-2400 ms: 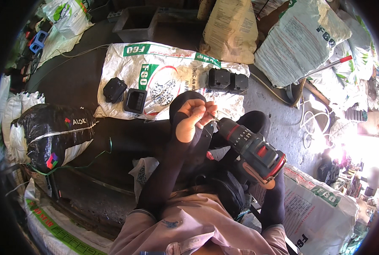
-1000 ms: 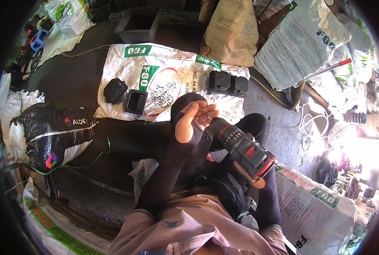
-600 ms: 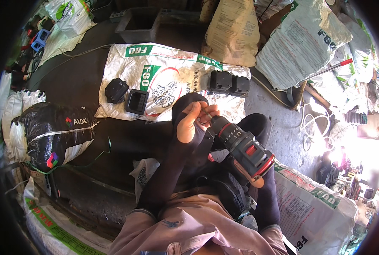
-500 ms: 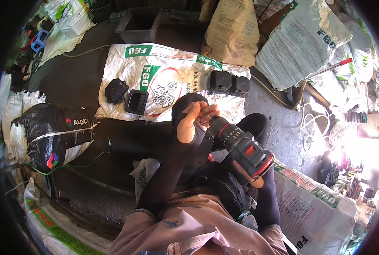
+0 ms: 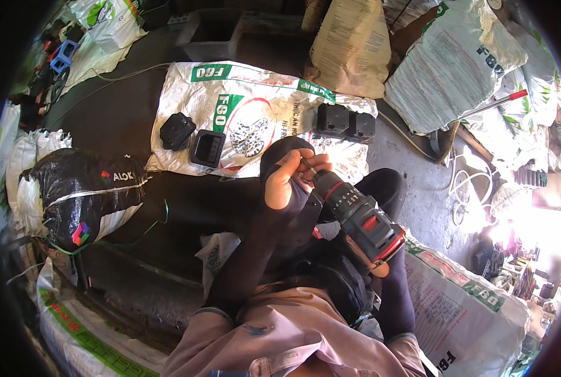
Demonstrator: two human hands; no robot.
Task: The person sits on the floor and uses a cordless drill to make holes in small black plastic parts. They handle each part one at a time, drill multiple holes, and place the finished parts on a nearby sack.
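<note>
In my right hand (image 5: 379, 270) is a black, grey and red cordless drill (image 5: 371, 223), its chuck pointing up and left. Most of this hand is hidden under the drill body. My left hand (image 5: 283, 182), in a dark sleeve, is closed at the chuck's front, with thumb and fingers pinching a thin metal bit (image 5: 308, 166). Beyond the hands, a white printed sack (image 5: 274, 94) lies flat. On its left side sit a black plastic housing (image 5: 177, 131) and an open black box-like part (image 5: 208, 148); two black blocks (image 5: 333, 120) (image 5: 361, 127) stand on its right.
A grey bin (image 5: 211, 38) stands at the back. Full sacks (image 5: 349, 50) (image 5: 450, 69) lean at the far right, beside a red-tipped rod (image 5: 491, 102). A black bundle (image 5: 92, 195) lies left; another white sack (image 5: 456, 308) is near my right arm. White cable (image 5: 466, 188) coils on the floor.
The view has shifted slightly, so the surroundings sit a little further right. My left fingers have moved slightly at the chuck, and the thin bit shows more between them. The drill stays in my right hand.
</note>
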